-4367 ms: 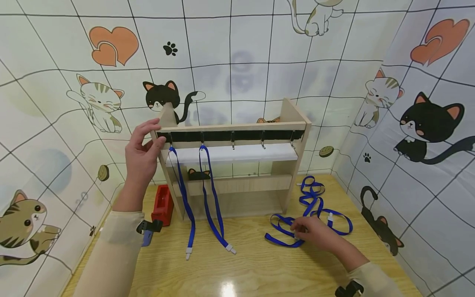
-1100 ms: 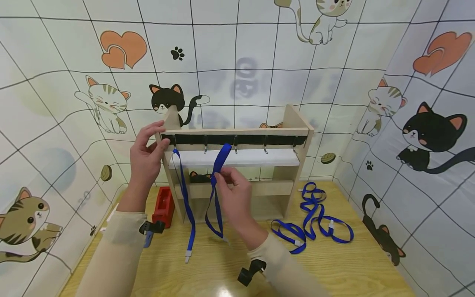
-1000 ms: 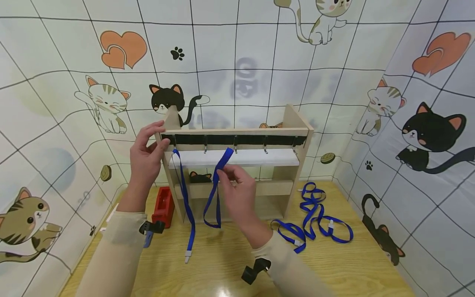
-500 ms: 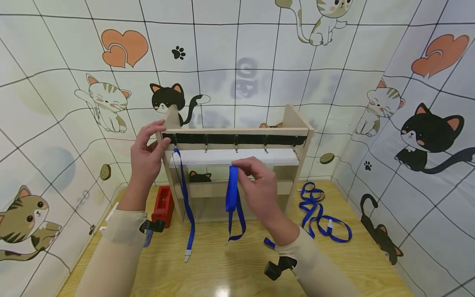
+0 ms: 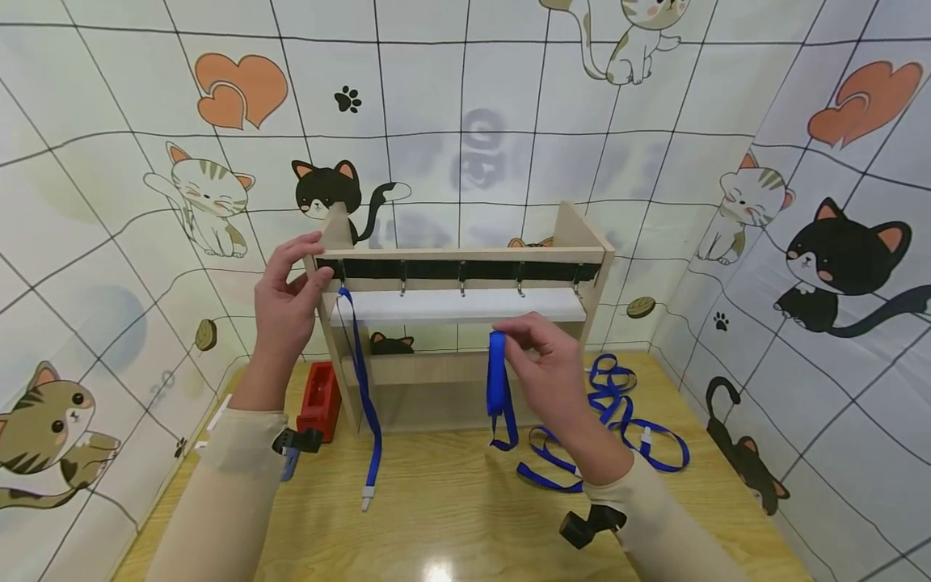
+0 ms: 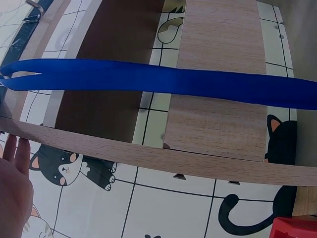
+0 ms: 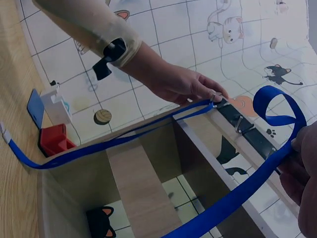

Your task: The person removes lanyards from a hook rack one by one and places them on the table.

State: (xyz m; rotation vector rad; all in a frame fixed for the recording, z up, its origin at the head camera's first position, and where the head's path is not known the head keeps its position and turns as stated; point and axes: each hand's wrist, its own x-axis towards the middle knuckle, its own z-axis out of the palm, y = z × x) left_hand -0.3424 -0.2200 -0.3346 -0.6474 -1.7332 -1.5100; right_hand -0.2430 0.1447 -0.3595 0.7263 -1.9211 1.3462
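Observation:
My left hand [image 5: 285, 303] holds the upper left corner of a small wooden shelf [image 5: 465, 368], thumb at the front and fingers at the side edge. Between thumb and fingertips, my right hand [image 5: 547, 364] pinches a blue lanyard [image 5: 497, 372], which hangs in a folded loop before the shelf's right half. In the right wrist view this lanyard [image 7: 233, 201] curls over at the top. Another blue lanyard [image 5: 367, 404] with a white clip hangs from the leftmost hook, near my left hand. The other metal hooks [image 5: 461, 283] on the black strip bear nothing.
Several blue lanyards [image 5: 658, 465] lie tangled on the wooden table [image 5: 407, 533], right of the shelf and partly behind my right forearm. A red holder [image 5: 318, 404] and a blue object [image 5: 289, 463] are at the left. Cat-print cloth [image 5: 465, 97] surrounds the table.
My right hand has taken the second lanyard off its hook and carried it to the right and lower, before the shelf. The left hand keeps its place on the shelf corner.

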